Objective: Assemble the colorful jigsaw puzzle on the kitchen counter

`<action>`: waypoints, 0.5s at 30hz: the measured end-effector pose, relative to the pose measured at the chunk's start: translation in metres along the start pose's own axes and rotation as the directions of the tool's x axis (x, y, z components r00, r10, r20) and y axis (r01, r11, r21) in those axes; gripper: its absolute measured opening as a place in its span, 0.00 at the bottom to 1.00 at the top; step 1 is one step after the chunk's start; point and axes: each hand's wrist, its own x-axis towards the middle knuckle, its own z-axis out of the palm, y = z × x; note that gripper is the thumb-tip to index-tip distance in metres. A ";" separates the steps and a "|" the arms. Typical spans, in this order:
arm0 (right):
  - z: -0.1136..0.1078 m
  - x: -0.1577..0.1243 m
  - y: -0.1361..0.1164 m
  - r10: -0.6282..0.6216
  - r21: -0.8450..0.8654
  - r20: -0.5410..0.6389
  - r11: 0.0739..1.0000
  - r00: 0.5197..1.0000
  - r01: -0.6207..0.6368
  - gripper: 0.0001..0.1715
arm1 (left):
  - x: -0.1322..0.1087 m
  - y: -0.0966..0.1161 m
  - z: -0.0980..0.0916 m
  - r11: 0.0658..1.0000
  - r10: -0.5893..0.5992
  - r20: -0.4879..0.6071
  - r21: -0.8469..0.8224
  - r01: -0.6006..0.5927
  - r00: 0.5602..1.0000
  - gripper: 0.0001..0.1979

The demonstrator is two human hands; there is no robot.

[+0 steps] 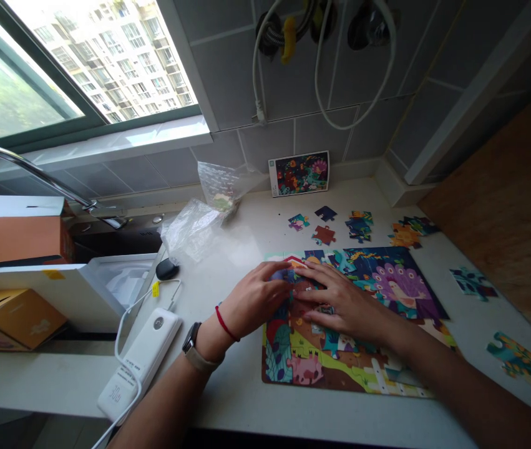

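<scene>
A colourful jigsaw puzzle (387, 293), mostly put together, lies on the white counter (246, 399). My left hand (253, 299) rests flat at the puzzle's upper left part, fingers stretched out over the pieces there. My right hand (340, 299) lies flat beside it, fingers spread, pressing on the puzzle. The fingertips of both hands almost meet near the top left corner. Loose pieces (324, 234) lie behind the puzzle, and others (515, 357) to its right. A reference picture card (299, 173) leans on the tiled wall.
A white power bank (141, 362) with a cable lies at the left. Crumpled clear plastic bags (199, 218) sit behind it, next to a black mouse-like object (166, 269). Boxes (17, 274) stack at the far left by a sink tap (35, 171). A wooden panel (513, 206) rises at right.
</scene>
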 end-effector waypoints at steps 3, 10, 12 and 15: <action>-0.001 0.000 -0.001 -0.009 0.002 0.005 1.000 1.000 0.009 0.19 | -0.002 -0.008 -0.006 0.997 -0.079 -0.037 0.022 0.080 0.996 0.14; 0.000 0.000 0.000 -0.003 -0.006 0.020 1.000 1.000 0.003 0.20 | -0.002 -0.017 -0.004 0.993 -0.092 0.147 0.084 0.080 0.985 0.22; 0.004 -0.001 0.002 0.010 -0.015 0.009 1.000 1.000 -0.010 0.21 | -0.002 -0.017 -0.003 0.993 -0.085 0.159 0.098 0.070 0.984 0.18; 0.013 -0.002 0.007 0.027 -0.031 -0.012 0.999 1.000 -0.027 0.22 | -0.002 -0.017 -0.003 0.991 -0.072 0.162 0.127 0.052 0.984 0.15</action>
